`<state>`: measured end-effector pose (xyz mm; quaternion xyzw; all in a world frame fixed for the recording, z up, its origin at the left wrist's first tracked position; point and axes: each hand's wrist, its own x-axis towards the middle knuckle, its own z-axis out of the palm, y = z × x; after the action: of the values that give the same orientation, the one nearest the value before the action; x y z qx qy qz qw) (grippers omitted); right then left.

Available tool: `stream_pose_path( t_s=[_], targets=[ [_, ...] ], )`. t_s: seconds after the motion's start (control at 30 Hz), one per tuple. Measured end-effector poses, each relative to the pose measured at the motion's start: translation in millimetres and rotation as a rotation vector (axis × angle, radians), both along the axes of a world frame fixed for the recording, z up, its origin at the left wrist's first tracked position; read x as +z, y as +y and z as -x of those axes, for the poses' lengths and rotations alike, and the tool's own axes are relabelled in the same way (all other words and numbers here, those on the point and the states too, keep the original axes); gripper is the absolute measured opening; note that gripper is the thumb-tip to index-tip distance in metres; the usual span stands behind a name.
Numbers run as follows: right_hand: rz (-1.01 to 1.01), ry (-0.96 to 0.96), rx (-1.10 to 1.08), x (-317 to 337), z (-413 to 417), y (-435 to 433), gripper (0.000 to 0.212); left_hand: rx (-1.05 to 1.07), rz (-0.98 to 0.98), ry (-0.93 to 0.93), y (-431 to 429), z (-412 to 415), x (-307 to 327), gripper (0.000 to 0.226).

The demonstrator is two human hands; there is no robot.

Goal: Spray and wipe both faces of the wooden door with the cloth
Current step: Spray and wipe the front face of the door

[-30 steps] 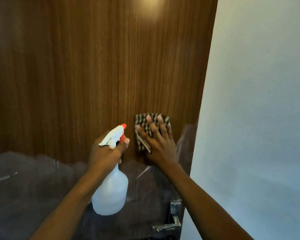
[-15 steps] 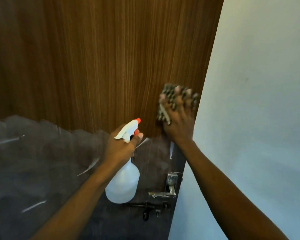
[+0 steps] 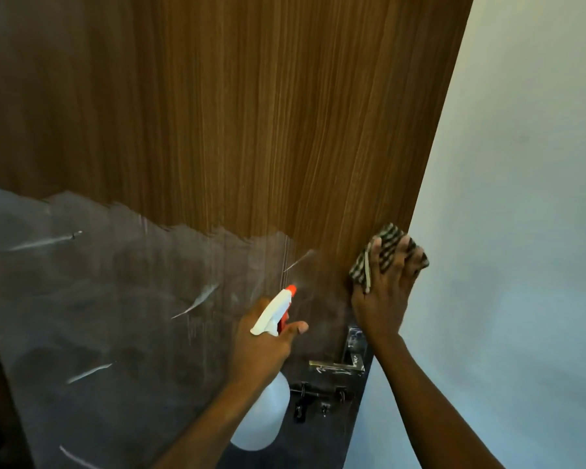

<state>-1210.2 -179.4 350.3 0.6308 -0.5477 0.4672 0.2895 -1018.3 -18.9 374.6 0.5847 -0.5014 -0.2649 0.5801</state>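
Note:
The wooden door (image 3: 251,113) fills the left and middle of the view, brown grain above and a dull grey smeared area below. My right hand (image 3: 384,292) presses a folded checked cloth (image 3: 391,252) flat against the door at its right edge, fingers spread straight over it. My left hand (image 3: 263,336) grips the neck of a white spray bottle (image 3: 261,421) with a white trigger head and orange nozzle (image 3: 290,291), pointed at the door.
A metal lever handle (image 3: 339,365) and a dark sliding bolt (image 3: 315,392) sit on the door just below my right hand. A pale wall (image 3: 521,198) runs along the right, right beside the door's edge.
My right hand slid the cloth from the door's middle to its right edge. The view tilted, so the handle and bolt now show. The left hand kept its hold on the bottle.

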Motion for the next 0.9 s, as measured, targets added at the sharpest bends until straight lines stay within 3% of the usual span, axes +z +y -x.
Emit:
stream_pose_path(
  t_s=[0.1,0.27,0.33,0.4,0.47,0.53,0.6,0.7,0.8,0.9],
  targets=[
    [0.027,0.109,0.041,-1.5,-34.0,-1.5,0.072,0.017,0.03,0.114,-2.7,-6.8,-17.0,0.047],
    [0.052,0.703,0.177,-101.1,-23.7,9.5,0.074,0.03,0.1,0.145,0.1,-22.0,-56.1,0.041],
    [0.075,0.677,0.163,-114.2,5.5,12.1,0.074,0.029,0.098,0.179,2.2,-29.1,-62.0,0.038],
    [0.033,0.464,0.103,-107.7,8.4,13.1,0.072,0.021,0.135,0.116,4.2,-43.1,-57.4,0.033],
    [0.024,0.247,0.047,-82.9,-22.6,9.1,0.07,-0.007,0.203,0.024,5.1,-62.5,-46.6,0.028],
    [0.06,0.135,0.057,-47.2,-66.8,3.9,0.066,-0.018,0.231,0.072,5.0,-77.1,-37.8,0.029],
    [0.122,0.174,0.101,-15.8,-113.1,-0.8,0.067,-0.005,0.242,0.19,0.8,-90.8,-36.0,0.041],
    [0.119,0.355,0.153,-19.2,-165.3,-0.9,0.07,0.056,0.201,0.154,-2.0,-110.3,-37.8,0.039],
    [0.088,0.488,0.173,-67.6,-154.0,1.2,0.07,0.08,0.126,0.106,0.0,-123.3,-45.4,0.042],
    [0.065,0.417,0.115,-102.9,-112.4,7.1,0.072,0.052,0.056,0.072,4.6,-134.0,-51.0,0.049]
  ],
)
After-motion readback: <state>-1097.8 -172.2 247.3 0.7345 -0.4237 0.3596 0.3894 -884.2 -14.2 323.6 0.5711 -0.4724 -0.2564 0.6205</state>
